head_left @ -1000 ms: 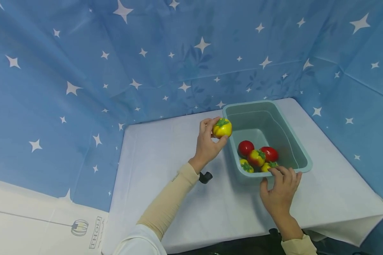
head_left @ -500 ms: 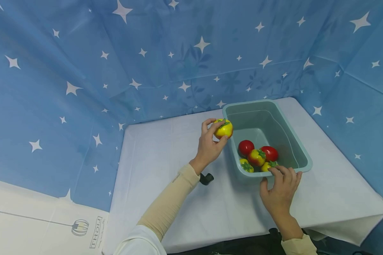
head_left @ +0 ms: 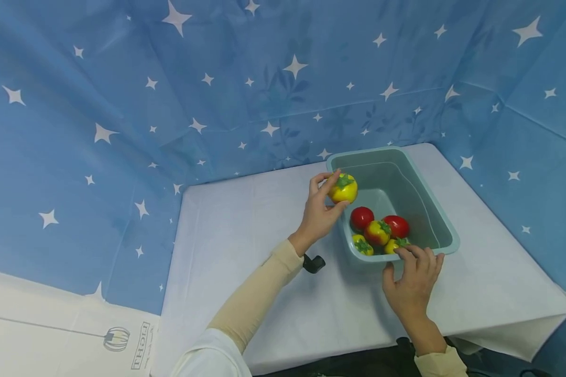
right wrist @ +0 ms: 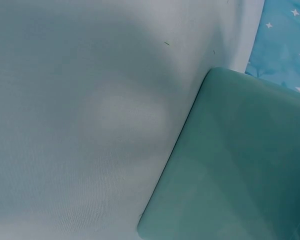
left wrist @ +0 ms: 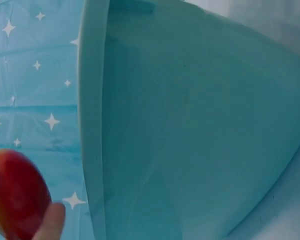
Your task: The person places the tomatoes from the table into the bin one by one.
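Observation:
In the head view my left hand (head_left: pixel 319 213) pinches a yellow-and-red persimmon (head_left: pixel 343 188) with a green leafy top, over the left rim of a grey-green plastic bin (head_left: pixel 422 204). The left wrist view shows the persimmon's red side (left wrist: pixel 19 192) and a fingertip on it, beside the bin's wall (left wrist: pixel 190 110). My right hand (head_left: pixel 414 288) grips the bin's near rim, fingers curled over it and thumb on the outside. Two red fruits (head_left: pixel 361 218) and several yellow-and-red persimmons (head_left: pixel 377 233) lie in the bin's near part. The right wrist view shows no hand, only bin and cloth.
A white-clothed table (head_left: pixel 245 235) bears the bin at its right side. Behind and to the right hangs a blue curtain (head_left: pixel 245 94) with white stars. A black device (head_left: pixel 314 264) sits below my left wrist.
My left hand has moved right with the persimmon, from beside the bin's left rim to over it. My right hand has stayed at the near rim. The head view has shifted slightly.

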Available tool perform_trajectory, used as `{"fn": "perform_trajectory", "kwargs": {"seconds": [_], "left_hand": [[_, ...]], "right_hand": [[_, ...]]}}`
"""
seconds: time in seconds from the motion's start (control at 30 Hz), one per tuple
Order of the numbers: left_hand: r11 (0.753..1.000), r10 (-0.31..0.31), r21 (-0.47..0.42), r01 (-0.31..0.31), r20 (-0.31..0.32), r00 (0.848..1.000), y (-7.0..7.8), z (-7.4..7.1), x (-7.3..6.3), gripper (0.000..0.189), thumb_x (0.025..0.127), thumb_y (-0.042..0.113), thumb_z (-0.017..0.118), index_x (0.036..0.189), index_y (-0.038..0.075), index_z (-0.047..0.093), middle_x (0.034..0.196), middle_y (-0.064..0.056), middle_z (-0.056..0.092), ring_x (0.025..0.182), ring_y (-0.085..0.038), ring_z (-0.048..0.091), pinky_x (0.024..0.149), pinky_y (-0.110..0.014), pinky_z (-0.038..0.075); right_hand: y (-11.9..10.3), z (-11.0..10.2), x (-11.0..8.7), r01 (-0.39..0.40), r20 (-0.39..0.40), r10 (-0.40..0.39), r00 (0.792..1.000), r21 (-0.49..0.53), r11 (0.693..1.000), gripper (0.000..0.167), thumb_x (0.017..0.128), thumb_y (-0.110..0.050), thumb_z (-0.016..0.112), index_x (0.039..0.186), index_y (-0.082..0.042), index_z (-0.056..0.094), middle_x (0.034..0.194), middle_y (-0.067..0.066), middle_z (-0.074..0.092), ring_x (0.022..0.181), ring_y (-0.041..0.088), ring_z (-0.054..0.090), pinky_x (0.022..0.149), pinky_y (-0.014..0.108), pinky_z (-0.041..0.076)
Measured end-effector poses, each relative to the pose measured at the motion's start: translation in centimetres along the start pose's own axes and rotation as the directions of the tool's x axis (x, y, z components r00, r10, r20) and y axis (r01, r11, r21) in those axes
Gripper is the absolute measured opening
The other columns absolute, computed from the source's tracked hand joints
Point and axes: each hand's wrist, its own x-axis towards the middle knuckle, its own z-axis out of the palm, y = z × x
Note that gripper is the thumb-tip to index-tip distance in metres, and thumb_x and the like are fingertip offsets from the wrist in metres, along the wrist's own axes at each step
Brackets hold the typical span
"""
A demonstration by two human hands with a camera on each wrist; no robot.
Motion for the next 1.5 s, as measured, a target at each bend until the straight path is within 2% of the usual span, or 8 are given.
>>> {"fn": "perform_trajectory", "kwargs": {"seconds": [0.1, 0.23, 0.4, 0.57, 0.77, 0.87, 1.17, 1.5], "left_hand": [[0.999, -0.033, 0.008, 0.033, 0.010, 0.999, 0.1, 0.4, 0.1, 0.078, 0.091, 0.020, 0.070, 0.155, 0.022, 0.026, 0.147, -0.010, 0.028, 0.115, -0.019, 0.049, 0.085, -0.020, 0.052], [0.998, -0.045, 0.042, 0.043, 0.049, 0.998, 0.4, 1.0, 0.2, 0.075, 0.089, 0.023, 0.071, 0.151, 0.010, 0.030, 0.144, -0.010, 0.032, 0.114, -0.017, 0.046, 0.094, -0.025, 0.048], [0.997, -0.048, 0.060, 0.042, 0.107, 0.993, 0.6, 1.8, -0.1, 0.070, 0.087, 0.023, 0.073, 0.142, 0.012, 0.032, 0.136, -0.009, 0.036, 0.113, -0.016, 0.044, 0.092, -0.025, 0.048], [0.997, -0.044, 0.076, 0.034, 0.134, 0.990, 0.6, 2.4, -0.3, 0.073, 0.086, 0.024, 0.075, 0.143, 0.010, 0.032, 0.137, -0.009, 0.036, 0.113, -0.014, 0.044, 0.091, -0.021, 0.047], [0.991, -0.061, 0.129, 0.040, 0.162, 0.985, 0.6, 2.6, -0.5, 0.079, 0.088, 0.030, 0.073, 0.150, 0.012, 0.027, 0.148, -0.006, 0.032, 0.128, -0.015, 0.041, 0.104, -0.027, 0.041], [0.990, -0.071, 0.135, 0.049, 0.163, 0.984, 0.6, 2.5, -0.6, 0.080, 0.088, 0.031, 0.071, 0.151, 0.013, 0.026, 0.151, -0.004, 0.030, 0.134, -0.015, 0.036, 0.108, -0.029, 0.038], [0.994, -0.055, 0.104, 0.040, 0.147, 0.988, 0.7, 2.2, -0.9, 0.071, 0.091, 0.027, 0.069, 0.149, 0.012, 0.031, 0.148, -0.005, 0.034, 0.131, -0.015, 0.039, 0.105, -0.032, 0.042], [0.996, -0.053, 0.075, 0.050, 0.048, 0.997, 0.3, 1.2, -0.9, 0.062, 0.092, 0.020, 0.066, 0.145, 0.008, 0.036, 0.144, -0.006, 0.038, 0.129, -0.017, 0.043, 0.106, -0.031, 0.042]], "right_hand": [[-0.1, 0.0, 0.0, -0.004, 0.006, 0.004, 1.000, 0.003, 1.000, 0.037, 0.074, -0.011, 0.058, 0.108, 0.002, 0.057, 0.118, 0.025, 0.051, 0.123, 0.043, 0.037, 0.113, 0.065, 0.001], [-0.3, 0.0, 0.0, -0.005, 0.008, 0.005, 1.000, 0.001, 1.000, 0.036, 0.074, -0.011, 0.057, 0.108, 0.002, 0.057, 0.119, 0.025, 0.050, 0.123, 0.043, 0.037, 0.113, 0.065, 0.001], [-0.6, 0.1, 0.1, 0.002, 0.000, -0.002, 1.000, 0.003, 1.000, 0.035, 0.075, -0.011, 0.056, 0.107, 0.002, 0.056, 0.117, 0.025, 0.051, 0.121, 0.044, 0.038, 0.113, 0.065, 0.002], [-0.7, 0.3, 0.1, 0.008, 0.002, -0.008, 1.000, 0.004, 1.000, 0.035, 0.074, -0.011, 0.056, 0.107, 0.003, 0.056, 0.116, 0.025, 0.051, 0.120, 0.044, 0.038, 0.113, 0.066, 0.002], [-0.6, 0.4, 0.1, 0.015, 0.002, -0.015, 1.000, 0.000, 1.000, 0.036, 0.075, -0.012, 0.056, 0.107, 0.002, 0.056, 0.116, 0.024, 0.051, 0.120, 0.044, 0.038, 0.113, 0.066, 0.002], [-0.5, 0.3, 0.2, 0.016, 0.000, -0.016, 1.000, -0.001, 1.000, 0.037, 0.074, -0.013, 0.057, 0.108, 0.002, 0.056, 0.117, 0.025, 0.051, 0.120, 0.044, 0.039, 0.112, 0.066, 0.002], [-0.1, 0.2, 0.4, 0.009, 0.011, -0.008, 1.000, -0.004, 1.000, 0.038, 0.074, -0.012, 0.058, 0.109, 0.003, 0.056, 0.118, 0.025, 0.051, 0.122, 0.043, 0.039, 0.113, 0.065, 0.002], [0.9, 0.6, 1.3, 0.051, 0.076, -0.051, 0.996, 0.004, 0.999, 0.049, 0.073, -0.011, 0.061, 0.121, -0.002, 0.056, 0.129, 0.023, 0.049, 0.125, 0.041, 0.039, 0.113, 0.066, 0.007]]}}
